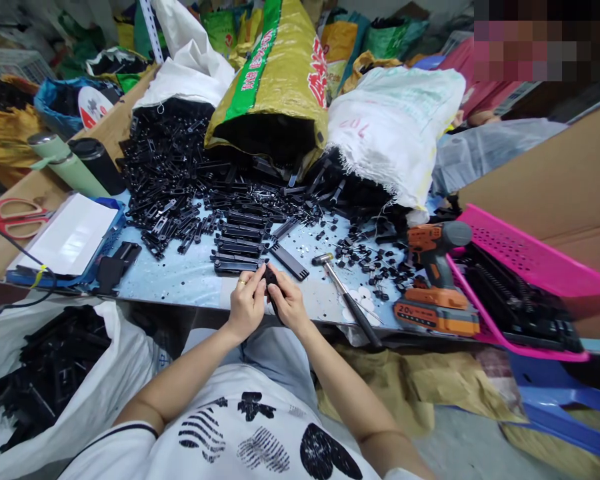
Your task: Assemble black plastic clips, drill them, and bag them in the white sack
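Note:
Both hands meet at the table's front edge around a small black plastic part (270,276). My left hand (249,301), with a ring on one finger, pinches it from the left. From the other side, the fingers of my right hand (286,299) close on the same part, hiding much of it. Just beyond lies a stack of long black plastic pieces (240,247) in neat rows. A flat black piece with a toothed end (290,260) rests to the right of that stack. Farther right, a hammer (347,297) lies with its handle over the edge.
An orange cordless drill (435,280) stands beside a pink basket (520,277) of black parts. Loose black parts (165,167) spill from sacks (275,87) at the back. Scissors (20,217), a green bottle (73,167) and a blue tray (115,233) are left.

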`<state>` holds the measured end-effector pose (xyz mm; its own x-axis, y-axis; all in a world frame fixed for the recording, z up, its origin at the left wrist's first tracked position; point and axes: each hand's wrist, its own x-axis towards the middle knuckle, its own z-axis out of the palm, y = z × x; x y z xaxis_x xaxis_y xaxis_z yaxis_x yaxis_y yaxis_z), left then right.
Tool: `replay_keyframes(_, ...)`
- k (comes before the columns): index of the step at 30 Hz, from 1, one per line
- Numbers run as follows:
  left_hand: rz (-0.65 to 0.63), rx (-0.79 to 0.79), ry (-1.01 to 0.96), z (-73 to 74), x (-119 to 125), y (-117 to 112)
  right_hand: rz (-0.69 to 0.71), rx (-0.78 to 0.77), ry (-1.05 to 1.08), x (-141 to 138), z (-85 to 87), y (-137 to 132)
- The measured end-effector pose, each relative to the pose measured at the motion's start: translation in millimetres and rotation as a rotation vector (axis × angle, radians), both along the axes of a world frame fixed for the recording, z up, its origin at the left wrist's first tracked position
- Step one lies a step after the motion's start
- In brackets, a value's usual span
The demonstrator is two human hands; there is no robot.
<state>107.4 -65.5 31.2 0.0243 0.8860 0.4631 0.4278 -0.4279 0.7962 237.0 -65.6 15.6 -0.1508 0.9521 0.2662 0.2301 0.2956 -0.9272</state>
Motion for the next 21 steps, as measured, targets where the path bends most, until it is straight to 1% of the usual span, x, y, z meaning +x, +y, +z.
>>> replay_keyframes(2, -0.016, 0.004, 0.002, -4.7, 0.3, 2.9, -0.031, -0.006, -0.033, -10.0, -5.0, -1.3)
replay_keyframes(4, 0.01, -0.042, 0.004, -13.4, -1.3, 3.4, 0.011, 0.006, -0.146, -9.4, -9.0, 6.1)
replay_keyframes(5, 0.047, -0.079, 0.007, -18.5, -2.5, 2.3, 0.054, 0.021, -0.239, -3.3, -10.2, 14.5)
replay_keyframes(6, 0.089, -0.118, 0.023, -23.4, -4.1, 0.6, 0.089, 0.036, -0.345, 7.2, -10.6, 26.6)
replay_keyframes(7, 0.13, -0.152, 0.059, -27.4, -5.9, -1.2, 0.089, 0.05, -0.453, 22.0, -10.2, 42.3)
replay_keyframes(8, 0.161, -0.174, 0.121, -30.1, -7.8, -2.7, 0.051, 0.058, -0.556, 40.5, -9.2, 61.1)
replay_keyframes(9, 0.161, -0.175, 0.209, -31.2, -9.8, -3.2, -0.049, 0.047, -0.633, 61.7, -7.5, 82.5)
replay_keyframes(10, 0.117, -0.159, 0.319, -30.8, -11.4, -2.4, -0.208, 0.048, -0.689, 84.3, -5.2, 105.4)
replay_keyframes(11, 0.028, -0.131, 0.44, -29.1, -12.4, -0.1, -0.361, 0.042, -0.735, 106.5, -2.3, 128.9)
replay_keyframes(12, -0.1, -0.099, 0.563, -26.4, -12.5, 3.6, -0.492, 0.016, -0.748, 126.8, 1.1, 152.1)
replay_keyframes(14, -0.385, -0.051, 0.781, -19.5, -9.8, 13.2, -0.635, -0.04, -0.717, 158.0, 9.1, 194.7)
replay_keyframes(15, -0.492, -0.043, 0.869, -16.0, -7.2, 17.9, -0.677, -0.065, -0.693, 168.1, 13.5, 213.3)
replay_keyframes(16, -0.556, -0.044, 0.941, -12.6, -4.3, 21.9, -0.704, -0.087, -0.665, 175.0, 18.2, 229.9)
replay_keyframes(17, -0.582, -0.05, 0.994, -9.5, -1.3, 24.9, -0.72, -0.108, -0.636, 179.2, 22.8, 244.6)
replay_keyframes(19, -0.573, -0.067, 1.048, -4.0, 3.2, 27.2, -0.719, -0.149, -0.56, 183.0, 31.9, 268.7)
replay_keyframes(20, -0.558, -0.072, 1.056, -1.8, 4.1, 27.0, -0.687, -0.162, -0.517, 184.0, 36.0, 278.2)
replay_keyframes(21, -0.54, -0.073, 1.057, 0.0, 3.9, 26.3, -0.614, -0.166, -0.47, 185.0, 39.5, 285.7)
